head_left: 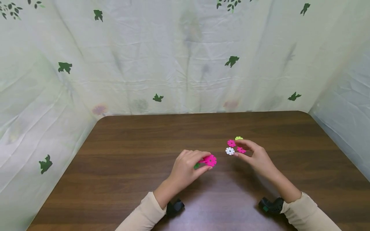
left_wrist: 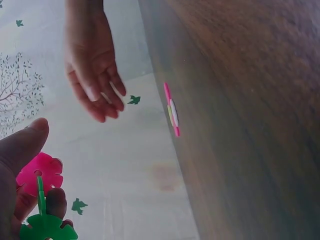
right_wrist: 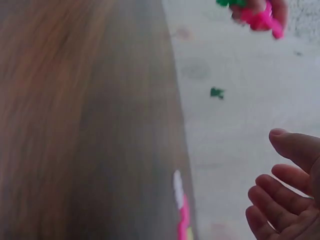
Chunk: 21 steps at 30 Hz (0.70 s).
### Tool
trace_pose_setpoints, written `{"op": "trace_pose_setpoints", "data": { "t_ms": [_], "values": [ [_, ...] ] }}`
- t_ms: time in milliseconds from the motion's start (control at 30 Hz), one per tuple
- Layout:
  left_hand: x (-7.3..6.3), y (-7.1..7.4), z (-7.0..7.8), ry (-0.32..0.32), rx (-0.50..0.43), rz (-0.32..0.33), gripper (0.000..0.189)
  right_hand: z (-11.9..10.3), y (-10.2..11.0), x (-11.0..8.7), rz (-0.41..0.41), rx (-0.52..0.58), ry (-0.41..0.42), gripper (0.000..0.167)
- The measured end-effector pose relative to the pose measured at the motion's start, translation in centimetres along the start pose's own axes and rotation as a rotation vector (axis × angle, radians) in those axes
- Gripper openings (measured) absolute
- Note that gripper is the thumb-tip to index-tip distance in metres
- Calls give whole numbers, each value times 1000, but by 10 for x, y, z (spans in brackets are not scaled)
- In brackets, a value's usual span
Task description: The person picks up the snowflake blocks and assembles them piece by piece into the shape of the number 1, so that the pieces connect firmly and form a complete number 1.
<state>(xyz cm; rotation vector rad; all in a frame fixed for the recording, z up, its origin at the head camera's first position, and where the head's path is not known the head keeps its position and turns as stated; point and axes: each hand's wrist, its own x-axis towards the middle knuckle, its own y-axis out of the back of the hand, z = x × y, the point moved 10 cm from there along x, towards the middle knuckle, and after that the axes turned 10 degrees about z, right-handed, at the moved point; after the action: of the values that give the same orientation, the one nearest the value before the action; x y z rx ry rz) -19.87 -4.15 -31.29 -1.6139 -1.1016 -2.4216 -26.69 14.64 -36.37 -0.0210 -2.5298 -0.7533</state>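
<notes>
My left hand (head_left: 189, 166) pinches slotted plastic discs that are joined together above the table. A pink disc (head_left: 210, 160) faces outward at the fingertips. In the left wrist view a green disc (left_wrist: 47, 228) stands edge-to-edge with another pink disc (left_wrist: 41, 172). Held over a small group of loose discs, my right hand (head_left: 258, 158) has its thumb and fingers apart, with nothing between them in the right wrist view. The group has a white disc (head_left: 230, 151), a pink disc (head_left: 231, 143), a second pink disc (head_left: 241, 149) and a yellow-green disc (head_left: 238, 138), partly hidden by that hand.
The brown wooden table (head_left: 124, 154) spans the area in front of me. A pale curtain (head_left: 185, 64) with green leaf shapes hangs behind its far edge and along the sides. Dark wrist-worn devices (head_left: 271, 205) sit below both wrists.
</notes>
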Motion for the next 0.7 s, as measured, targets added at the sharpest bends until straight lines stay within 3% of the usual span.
{"op": "trace_pose_setpoints", "data": {
  "t_ms": [200, 500, 700],
  "values": [
    [0, 0, -1, 13, -5, -8, 35, 22, 0, 2, 5, -99, 39, 44],
    [0, -2, -2, 18, 2, -16, 35, 59, -6, -1, -77, -168, -63, 43],
    [-1, -2, -3, 22, 2, -11, 34, 64, -12, -1, -125, -222, -48, 40]
  ]
}}
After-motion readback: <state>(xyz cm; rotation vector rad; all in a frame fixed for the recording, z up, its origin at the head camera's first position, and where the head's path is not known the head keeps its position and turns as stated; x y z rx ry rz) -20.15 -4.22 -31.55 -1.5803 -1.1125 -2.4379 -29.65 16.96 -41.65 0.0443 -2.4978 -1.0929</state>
